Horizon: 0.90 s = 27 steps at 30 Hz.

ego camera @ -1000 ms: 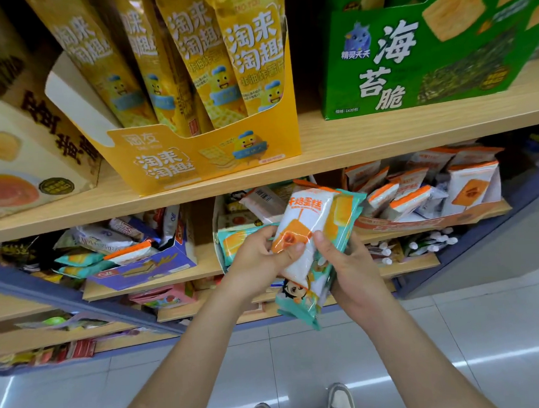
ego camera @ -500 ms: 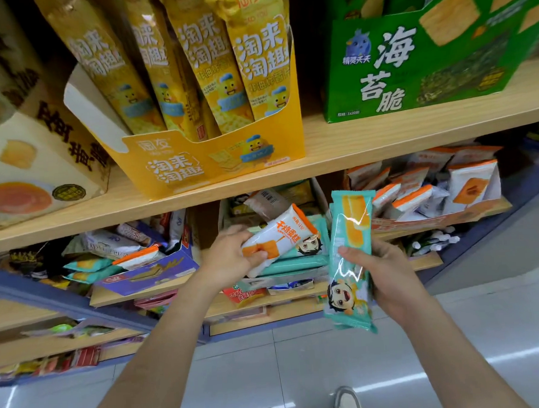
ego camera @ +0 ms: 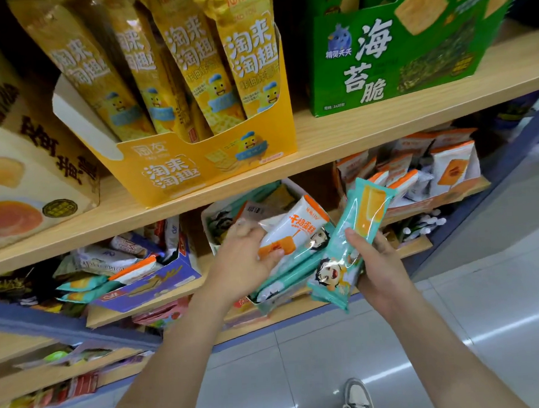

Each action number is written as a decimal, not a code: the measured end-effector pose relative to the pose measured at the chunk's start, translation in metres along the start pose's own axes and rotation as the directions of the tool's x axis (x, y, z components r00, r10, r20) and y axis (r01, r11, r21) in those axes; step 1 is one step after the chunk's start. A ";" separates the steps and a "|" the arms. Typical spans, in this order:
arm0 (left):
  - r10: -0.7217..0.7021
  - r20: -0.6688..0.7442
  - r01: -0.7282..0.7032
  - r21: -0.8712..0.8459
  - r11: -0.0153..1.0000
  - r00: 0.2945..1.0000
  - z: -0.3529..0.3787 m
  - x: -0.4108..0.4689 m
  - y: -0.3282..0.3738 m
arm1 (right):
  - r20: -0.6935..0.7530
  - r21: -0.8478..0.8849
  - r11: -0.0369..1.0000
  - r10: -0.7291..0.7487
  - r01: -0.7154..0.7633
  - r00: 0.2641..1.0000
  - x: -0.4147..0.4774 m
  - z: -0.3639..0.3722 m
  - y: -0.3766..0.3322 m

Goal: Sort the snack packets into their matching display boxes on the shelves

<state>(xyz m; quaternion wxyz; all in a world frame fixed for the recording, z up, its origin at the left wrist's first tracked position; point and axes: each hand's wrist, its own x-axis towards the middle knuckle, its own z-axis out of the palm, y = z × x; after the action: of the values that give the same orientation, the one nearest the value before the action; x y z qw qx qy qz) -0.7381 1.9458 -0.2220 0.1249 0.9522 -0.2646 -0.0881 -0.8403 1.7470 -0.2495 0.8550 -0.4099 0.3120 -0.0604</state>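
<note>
The left hand (ego camera: pixel 243 262) curls round a white-orange packet (ego camera: pixel 295 227) and the right hand (ego camera: pixel 379 269) clasps a teal packet (ego camera: pixel 352 230), held apart probably because their boxes differ, the white-orange box (ego camera: pixel 426 205) lying at two o'clock.

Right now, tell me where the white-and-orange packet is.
Head view, centre: the left hand grips the white-and-orange packet over the box of teal packets, left of the teal packet in the right hand.

glossy plastic teal packet (ego camera: pixel 351 240), matt cardboard yellow box (ego camera: pixel 209 163), wooden shelf (ego camera: pixel 367 125)
</note>
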 end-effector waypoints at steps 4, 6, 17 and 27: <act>-0.014 0.256 0.020 -0.020 1.000 0.967 -0.010 0.033 -0.005 | 0.016 0.033 0.998 0.059 -0.060 0.998 -0.009 0.000 0.014; -0.059 0.350 0.097 -0.091 0.991 0.935 -0.012 0.047 -0.007 | 0.038 0.049 0.995 0.087 -0.088 0.996 -0.014 0.002 0.020; 0.006 0.548 0.038 -0.069 0.997 0.836 -0.024 0.066 -0.011 | 0.037 0.124 0.989 0.071 -0.075 0.997 -0.032 0.026 0.043; -0.070 -0.068 0.088 0.319 0.944 0.995 -0.018 0.022 -0.005 | -0.148 0.031 0.999 0.026 -0.022 0.989 -0.029 0.051 0.050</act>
<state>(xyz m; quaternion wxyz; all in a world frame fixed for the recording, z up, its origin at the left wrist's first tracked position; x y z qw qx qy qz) -0.7128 1.9416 -0.2082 -0.0282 0.9717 -0.2335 -0.0221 -0.8412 1.8244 -0.2484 0.8359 -0.3880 0.3788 -0.0849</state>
